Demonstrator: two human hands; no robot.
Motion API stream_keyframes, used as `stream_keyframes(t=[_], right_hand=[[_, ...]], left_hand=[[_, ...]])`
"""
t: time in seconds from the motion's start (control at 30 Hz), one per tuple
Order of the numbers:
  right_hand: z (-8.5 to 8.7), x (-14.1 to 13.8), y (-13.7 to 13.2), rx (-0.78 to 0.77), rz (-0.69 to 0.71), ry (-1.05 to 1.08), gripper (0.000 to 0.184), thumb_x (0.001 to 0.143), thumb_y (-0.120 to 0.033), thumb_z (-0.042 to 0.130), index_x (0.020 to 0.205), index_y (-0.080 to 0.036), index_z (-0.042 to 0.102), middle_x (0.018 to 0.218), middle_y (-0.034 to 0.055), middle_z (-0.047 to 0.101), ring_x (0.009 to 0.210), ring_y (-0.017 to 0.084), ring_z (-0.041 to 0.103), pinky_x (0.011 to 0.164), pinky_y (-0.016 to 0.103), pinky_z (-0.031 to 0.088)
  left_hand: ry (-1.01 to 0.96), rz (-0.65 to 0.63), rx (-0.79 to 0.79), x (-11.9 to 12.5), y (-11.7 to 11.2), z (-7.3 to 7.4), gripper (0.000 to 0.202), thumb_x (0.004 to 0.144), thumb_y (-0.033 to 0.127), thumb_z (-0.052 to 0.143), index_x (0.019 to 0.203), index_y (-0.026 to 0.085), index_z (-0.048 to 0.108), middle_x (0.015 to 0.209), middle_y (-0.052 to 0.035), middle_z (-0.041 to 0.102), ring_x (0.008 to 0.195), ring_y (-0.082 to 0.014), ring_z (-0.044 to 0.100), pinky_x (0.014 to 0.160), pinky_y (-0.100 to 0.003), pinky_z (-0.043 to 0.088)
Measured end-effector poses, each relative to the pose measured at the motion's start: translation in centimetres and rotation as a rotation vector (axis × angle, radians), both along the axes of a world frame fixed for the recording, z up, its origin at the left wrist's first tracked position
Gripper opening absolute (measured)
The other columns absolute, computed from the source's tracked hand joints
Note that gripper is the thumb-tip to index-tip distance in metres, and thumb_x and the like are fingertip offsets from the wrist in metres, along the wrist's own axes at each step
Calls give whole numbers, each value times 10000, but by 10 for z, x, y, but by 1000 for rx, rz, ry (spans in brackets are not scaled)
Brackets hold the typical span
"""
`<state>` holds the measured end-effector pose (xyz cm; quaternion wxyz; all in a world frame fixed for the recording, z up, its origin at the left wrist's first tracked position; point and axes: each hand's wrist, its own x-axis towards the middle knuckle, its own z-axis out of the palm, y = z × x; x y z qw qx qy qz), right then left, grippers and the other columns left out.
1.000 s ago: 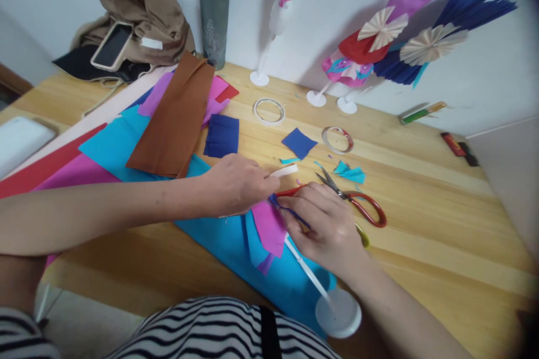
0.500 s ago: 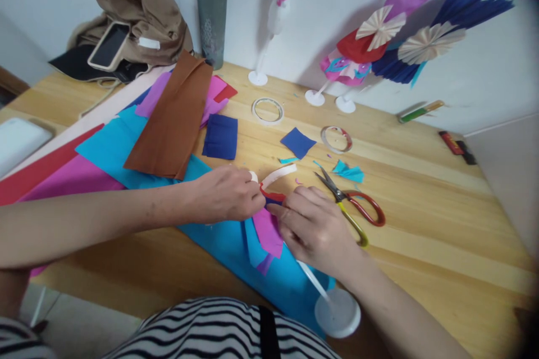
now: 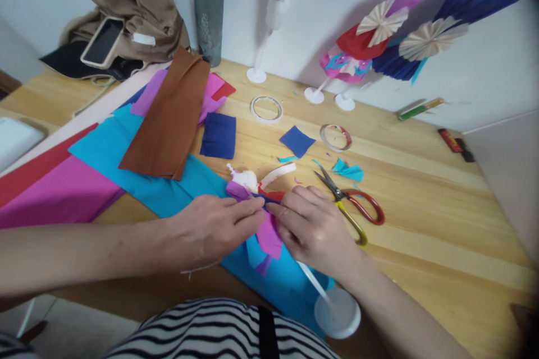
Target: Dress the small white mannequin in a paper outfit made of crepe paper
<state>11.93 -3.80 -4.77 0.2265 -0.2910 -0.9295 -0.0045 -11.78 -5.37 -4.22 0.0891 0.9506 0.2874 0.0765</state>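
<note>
Between my hands lies a small figure dressed in crepe paper, with a magenta skirt panel [image 3: 269, 235]. Its white upper part [image 3: 246, 180] and a purple piece stick out beyond my left fingers; a white stick runs down to its round white base [image 3: 337, 314]. My left hand [image 3: 219, 227] is closed, fingertips pinching a dark blue paper strip [image 3: 258, 198] at the figure's middle. From the other side my right hand [image 3: 315, 224] is closed on the figure, thumb and forefinger at the same strip. Red paper and a pale pink strip [image 3: 280, 171] stick out beyond them.
Scissors [image 3: 337, 188] lie open right of my right hand. Behind are blue paper squares [image 3: 297, 141], tape rolls [image 3: 266, 109] and turquoise scraps [image 3: 347, 169]. Brown paper [image 3: 168, 118] tops a coloured stack at left. A flask [image 3: 208, 17] and dressed figures [image 3: 357, 45] line the wall.
My left hand has shifted down toward me, uncovering the figure's white upper part and purple piece. Its fingertips are now at the dark blue strip. The right hand has barely moved.
</note>
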Motion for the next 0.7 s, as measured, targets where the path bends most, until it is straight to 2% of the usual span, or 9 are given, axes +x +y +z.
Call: stream_keyframes(t=[0.1, 0.27, 0.4, 0.5, 0.7], right_hand=[[-1, 0, 0, -8, 5, -4, 235, 981, -115, 503, 887, -173, 710, 687, 38, 600, 672, 200, 512, 589, 364, 369], [-2, 0, 1, -11, 11, -18, 266, 997, -130, 481, 916, -141, 734, 699, 46, 614, 686, 197, 502, 597, 360, 376], [-1, 0, 1, -9, 12, -17, 270, 1002, -137, 479, 925, -137, 738, 700, 44, 611, 689, 198, 500, 598, 359, 375], [-1, 0, 0, -11, 12, -20, 260, 996, -134, 487, 926, -142, 737, 700, 47, 611, 685, 198, 494, 605, 358, 373], [-3, 0, -1, -25, 17, -20, 233, 968, -126, 508, 937, -125, 739, 710, 58, 617, 687, 210, 507, 605, 370, 380]], left_hand=[[33, -51, 25, 0, -2, -2, 330, 935, 68, 500, 1255, 128, 550, 1356, -146, 676, 866, -183, 744, 596, -271, 514], [148, -41, 33, 2, -1, -1, 340, 902, 73, 564, 1233, 152, 569, 1400, -136, 653, 779, -180, 744, 559, -288, 509], [213, -55, 0, 5, 0, 1, 260, 943, 104, 541, 1189, 164, 601, 1434, -127, 630, 726, -180, 729, 527, -304, 491], [216, -70, -9, 6, 1, -1, 211, 975, 126, 519, 1159, 153, 618, 1417, -135, 640, 700, -165, 711, 495, -293, 443], [148, -58, -10, 8, 2, -8, 173, 938, 83, 521, 1080, 138, 601, 1338, -142, 671, 664, -140, 670, 454, -273, 346]])
